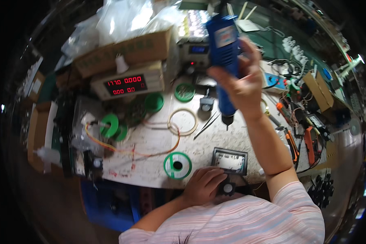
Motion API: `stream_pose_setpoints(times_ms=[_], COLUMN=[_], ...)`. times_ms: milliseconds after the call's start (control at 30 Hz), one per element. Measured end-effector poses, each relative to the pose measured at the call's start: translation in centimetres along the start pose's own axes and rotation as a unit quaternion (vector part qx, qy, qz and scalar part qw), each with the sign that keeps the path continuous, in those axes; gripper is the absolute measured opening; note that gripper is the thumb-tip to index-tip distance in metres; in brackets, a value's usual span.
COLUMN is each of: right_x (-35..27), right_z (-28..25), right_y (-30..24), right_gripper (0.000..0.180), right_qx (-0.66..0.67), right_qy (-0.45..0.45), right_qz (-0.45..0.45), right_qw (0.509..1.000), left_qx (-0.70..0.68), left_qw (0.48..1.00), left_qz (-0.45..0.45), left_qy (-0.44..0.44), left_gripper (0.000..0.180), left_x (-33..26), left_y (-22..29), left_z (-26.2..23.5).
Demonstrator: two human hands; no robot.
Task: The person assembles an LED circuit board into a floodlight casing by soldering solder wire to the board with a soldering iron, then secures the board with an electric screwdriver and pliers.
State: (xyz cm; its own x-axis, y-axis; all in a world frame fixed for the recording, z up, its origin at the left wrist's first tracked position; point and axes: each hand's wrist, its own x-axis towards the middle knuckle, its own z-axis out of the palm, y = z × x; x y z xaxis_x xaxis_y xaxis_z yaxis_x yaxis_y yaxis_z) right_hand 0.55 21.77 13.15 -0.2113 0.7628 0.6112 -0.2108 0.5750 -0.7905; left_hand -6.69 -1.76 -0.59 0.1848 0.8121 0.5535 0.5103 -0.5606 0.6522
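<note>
"As the head view has it, which step is in hand?"

"Fastening, I'd judge, at the readying stage. The right hand (pixel 248 77) closes thumb and fingers round a blue power screwdriver (pixel 224 55), held upright above the bench (pixel 150 171), its tip touching nothing."

"And the left hand (pixel 203 184)?"

"Its fingers curl at the bench's front edge, beside a dark rectangular housing (pixel 230 161) and a black module (pixel 227 188). Whether they pinch either, I cannot tell."

"What does the next move call for?"

"Probably lowering the tip squarely to the work, with the housing steadied."

"Materials?"

"The screwdriver looks like hard plastic, slotted along its body, narrowing to a dark nose. The housing's rim frames a pale, mottled inside; the module is blocky with a round, pale face. The bench top is scuffed and stained."
</note>
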Motion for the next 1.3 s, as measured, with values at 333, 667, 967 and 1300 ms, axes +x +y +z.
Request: stream_pose_setpoints(times_ms=[333, 667, 967, 1300], right_x=[-0.3, 4.5, 3.5, 3.2], right_z=[0.8, -1.8, 1.9, 2.9], right_y=[0.5, 1.1, 7.4, 6.6], right_gripper=[0.069, 0.024, 0.013, 0.007], right_qx=[-0.299, 0.158, 0.092, 0.049], right_qy=[0.006, 0.159, 0.112, 0.06], right_qz=[-0.09, -0.027, 0.04, 0.016], right_qw=[0.95, 0.974, 0.989, 0.997], left_qx=[0.0, -0.016, -0.008, -0.03], left_qw=[1.0, 0.999, 0.999, 0.999], left_qz=[-0.001, 0.042, 0.03, 0.011], left_qy=[-0.004, 0.022, 0.014, 0.036], left_gripper=[0.046, 0.045, 0.044, 0.04], left_x=[-0.1, 0.4, -0.3, 0.2], left_y=[0.4, -0.6, -0.4, -0.1], left_z=[-0.3, -0.1, -0.2, -0.3])
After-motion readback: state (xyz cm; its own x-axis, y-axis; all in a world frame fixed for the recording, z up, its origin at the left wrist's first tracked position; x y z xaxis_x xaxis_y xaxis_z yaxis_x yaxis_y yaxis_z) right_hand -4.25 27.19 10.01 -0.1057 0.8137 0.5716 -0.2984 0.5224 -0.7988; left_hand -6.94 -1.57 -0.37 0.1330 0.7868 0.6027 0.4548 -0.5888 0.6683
